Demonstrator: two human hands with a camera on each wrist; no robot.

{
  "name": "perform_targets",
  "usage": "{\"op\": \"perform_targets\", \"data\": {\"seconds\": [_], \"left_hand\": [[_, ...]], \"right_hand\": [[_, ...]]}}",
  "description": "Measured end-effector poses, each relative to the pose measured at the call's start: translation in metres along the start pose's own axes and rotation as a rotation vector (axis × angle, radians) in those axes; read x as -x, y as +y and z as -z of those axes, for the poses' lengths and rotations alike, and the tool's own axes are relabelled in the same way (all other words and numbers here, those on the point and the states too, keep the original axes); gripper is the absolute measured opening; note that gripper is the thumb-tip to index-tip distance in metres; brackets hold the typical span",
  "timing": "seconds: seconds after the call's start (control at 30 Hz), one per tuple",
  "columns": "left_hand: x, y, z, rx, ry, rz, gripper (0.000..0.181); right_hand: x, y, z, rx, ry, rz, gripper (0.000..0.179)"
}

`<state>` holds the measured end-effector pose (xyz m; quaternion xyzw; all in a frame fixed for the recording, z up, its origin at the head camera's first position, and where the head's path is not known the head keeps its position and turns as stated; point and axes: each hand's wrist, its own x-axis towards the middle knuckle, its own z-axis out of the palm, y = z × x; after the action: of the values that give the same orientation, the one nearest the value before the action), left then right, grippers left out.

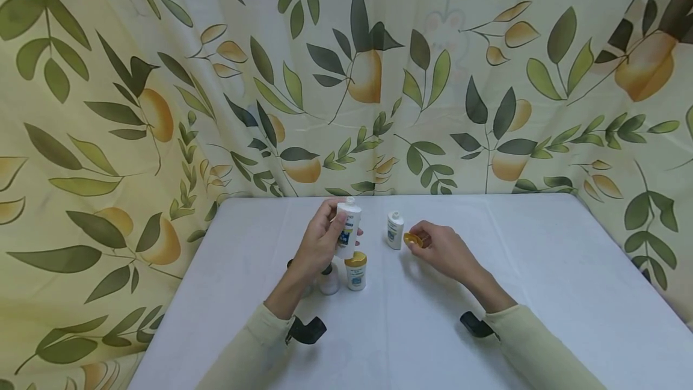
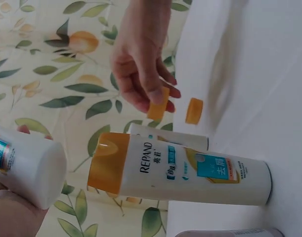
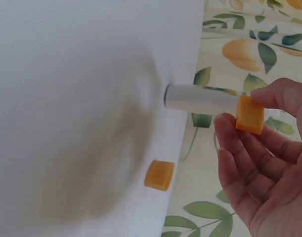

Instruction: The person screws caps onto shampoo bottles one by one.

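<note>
Caps (image 3: 159,175), three yellow (one in right fingers (image 3: 239,148))

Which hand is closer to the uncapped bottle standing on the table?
The right hand: it pinches an orange cap just to the right of the uncapped bottle. The left hand is farther off, to the bottle's left, holding another bottle.

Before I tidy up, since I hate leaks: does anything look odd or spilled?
No spill shows. The white bottle beside the right hand stands uncapped, unlike the gold-capped bottle, and a loose orange cap sits on the tabletop.
</note>
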<state>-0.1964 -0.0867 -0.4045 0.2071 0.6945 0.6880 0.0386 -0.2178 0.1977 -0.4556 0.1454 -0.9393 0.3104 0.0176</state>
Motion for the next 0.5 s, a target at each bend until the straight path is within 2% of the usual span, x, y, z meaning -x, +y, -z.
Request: {"op": "perform_targets", "data": {"seconds": [0.17,0.37,0.5], "left_hand": [[0.0016,-0.0011,-0.0017,-0.025,0.007,0.054,0.038],[0.0044,0.0019,-0.0036,-0.036,-0.050,0.128,0.043],[0.0063,0.0031,-0.0031,-0.031,-0.080,0.111,0.049]], "right_hand": [[0.0008,-0.0043,0.0027,-0.006,0.019,0.016,0.027],[0.0015,-0.0080,0.0045,-0.016,0.031,0.028,0.027],[0.0013,-0.0097,0.0054,-0.019,0.028,0.028,0.027]]}}
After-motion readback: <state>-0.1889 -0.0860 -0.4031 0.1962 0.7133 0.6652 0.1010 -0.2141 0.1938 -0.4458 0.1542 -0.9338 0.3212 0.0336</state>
